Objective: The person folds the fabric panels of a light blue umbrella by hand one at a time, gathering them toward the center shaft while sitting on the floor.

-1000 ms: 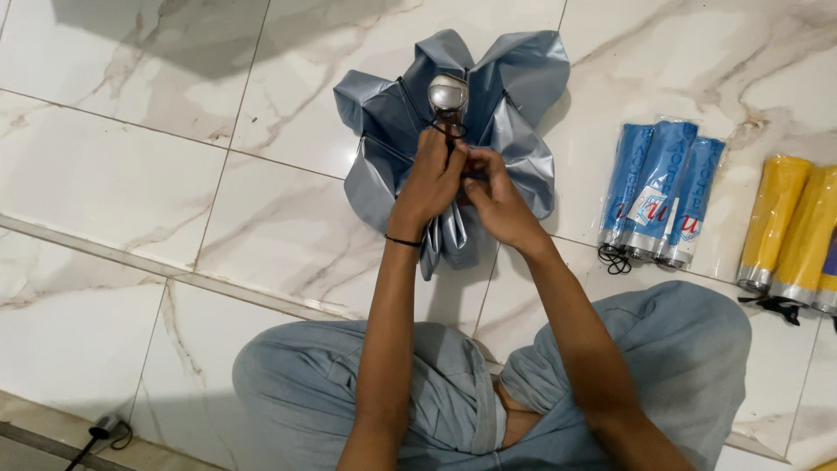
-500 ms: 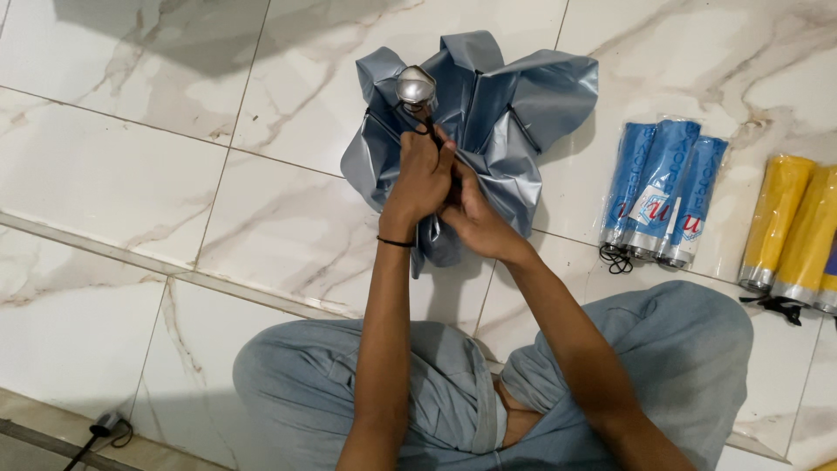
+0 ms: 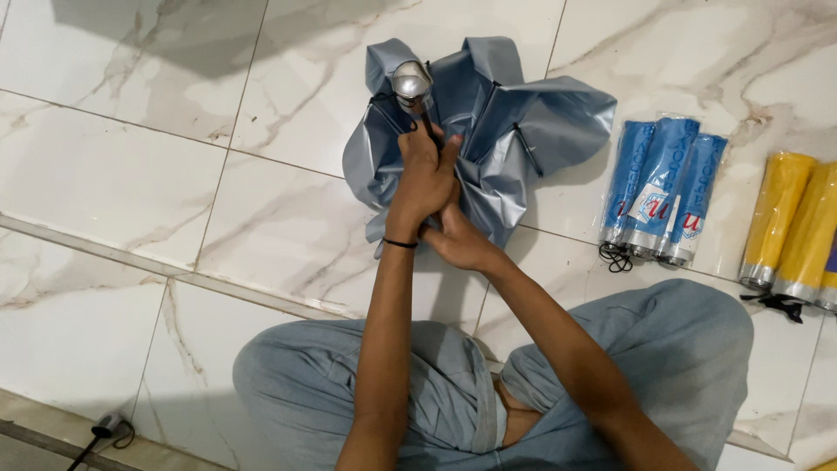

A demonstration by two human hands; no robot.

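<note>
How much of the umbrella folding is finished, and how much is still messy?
Done: three blue umbrellas and some yellow umbrellas lie rolled and sleeved on the floor. In hand: the left hand and right hand grip the grey umbrella by its shaft. Left: its cloth spreads loose and crumpled, not rolled.

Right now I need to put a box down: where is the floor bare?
Bare marble floor lies left of the grey umbrella. Crowded on the right: blue sleeved umbrellas, then yellow ones, close together.
</note>
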